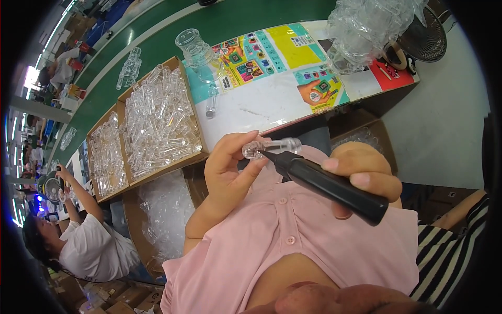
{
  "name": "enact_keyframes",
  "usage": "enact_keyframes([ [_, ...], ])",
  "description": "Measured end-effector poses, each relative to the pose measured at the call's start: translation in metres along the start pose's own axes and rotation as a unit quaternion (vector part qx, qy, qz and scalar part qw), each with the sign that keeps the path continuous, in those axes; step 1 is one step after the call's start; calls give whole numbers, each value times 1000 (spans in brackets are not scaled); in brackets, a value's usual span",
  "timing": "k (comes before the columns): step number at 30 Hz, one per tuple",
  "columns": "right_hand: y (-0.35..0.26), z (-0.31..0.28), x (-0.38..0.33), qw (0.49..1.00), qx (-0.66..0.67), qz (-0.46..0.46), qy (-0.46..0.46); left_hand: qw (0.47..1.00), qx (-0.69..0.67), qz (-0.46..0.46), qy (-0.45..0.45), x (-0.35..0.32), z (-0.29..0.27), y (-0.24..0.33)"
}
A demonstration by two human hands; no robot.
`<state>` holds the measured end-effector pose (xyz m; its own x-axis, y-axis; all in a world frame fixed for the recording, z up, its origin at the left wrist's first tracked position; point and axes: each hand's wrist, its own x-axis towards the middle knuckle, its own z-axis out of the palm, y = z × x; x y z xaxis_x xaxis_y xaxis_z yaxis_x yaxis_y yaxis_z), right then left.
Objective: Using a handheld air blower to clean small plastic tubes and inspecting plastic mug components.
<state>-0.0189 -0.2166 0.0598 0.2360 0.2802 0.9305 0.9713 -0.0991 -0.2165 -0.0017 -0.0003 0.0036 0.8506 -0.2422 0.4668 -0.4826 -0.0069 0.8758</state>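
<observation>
Head view: to the right of the cardboard tray (168,169), a clear piece (285,143) is held up in front of the pink shirt (261,212). It is smooth, glossy and see-through (plastic or glass, hard to tell which), with a broad, rounded end narrowing into a slim tube. The black bottle (332,183) beside it is a smooth cylinder with a tapered nozzle. Brown, matt walls enclose the tray's jumble of clear tubes (159,123); another small tube (211,101) lies just right of it on the counter (246,115).

The piece's long axis runs nearly level, broad end toward the tray and slim end away. The bottle slants, its nozzle toward the tray and its base away; the tip meets or nearly meets the broad end.

The left hand (228,166), half curled, pinches that broad end between thumb and fingers. Farther from the tray, the right hand (366,167) is closed around the bottle, fingers wrapped over its side.
</observation>
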Motion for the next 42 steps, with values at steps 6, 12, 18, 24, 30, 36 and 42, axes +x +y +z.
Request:
enact_keyframes([
  [6,4,0,-3,998,51,-23,13,942,-310,-125,-30,0,0,6],
  [12,6,2,3,996,72,-48,-16,932,-338,-126,-45,2,-2,4],
  [18,3,9,4,998,58,-25,-7,948,-292,-128,-18,0,-2,1],
  [24,6,8,8,999,26,-27,-6,973,-221,-66,16,-1,-1,-3],
  [30,4,4,-4,999,18,33,-4,988,-153,-21,31,0,0,-7],
  [36,-13,-1,6,985,-36,163,-32,997,-45,15,65,0,0,-10],
  [42,0,-5,4,977,18,211,5,997,1,40,73,0,0,-12],
])
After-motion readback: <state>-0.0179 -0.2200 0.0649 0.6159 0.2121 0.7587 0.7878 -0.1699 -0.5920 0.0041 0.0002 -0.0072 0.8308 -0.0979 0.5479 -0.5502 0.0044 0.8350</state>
